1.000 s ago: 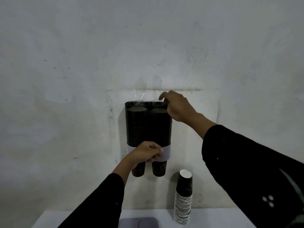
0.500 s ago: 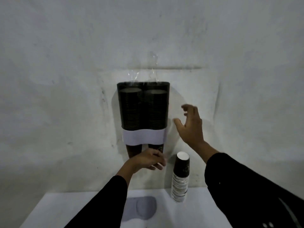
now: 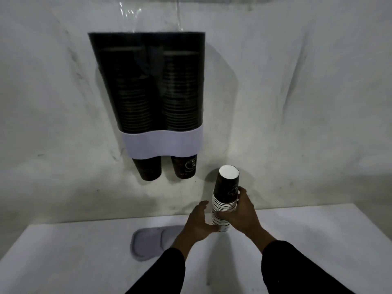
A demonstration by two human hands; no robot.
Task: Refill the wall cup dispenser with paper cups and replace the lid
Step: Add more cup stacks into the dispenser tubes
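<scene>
The dark two-tube wall cup dispenser (image 3: 148,81) hangs on the wall, both tubes filled with stacked cups and open at the top, with a white band near the bottom and two cups poking out below. A stack of black paper cups (image 3: 225,200) stands upside down on the white table. My right hand (image 3: 244,211) is wrapped around the stack's right side. My left hand (image 3: 199,221) touches its base from the left, fingers curled. The grey double-oval lid (image 3: 152,242) lies flat on the table, left of my hands.
The white table (image 3: 63,262) runs along the grey wall below the dispenser. A clear plastic sheet (image 3: 131,13) is taped to the wall above the dispenser.
Both hands came down from the dispenser to the cup stack on the table; my right hand has closed on it. The camera tilted down and moved closer.
</scene>
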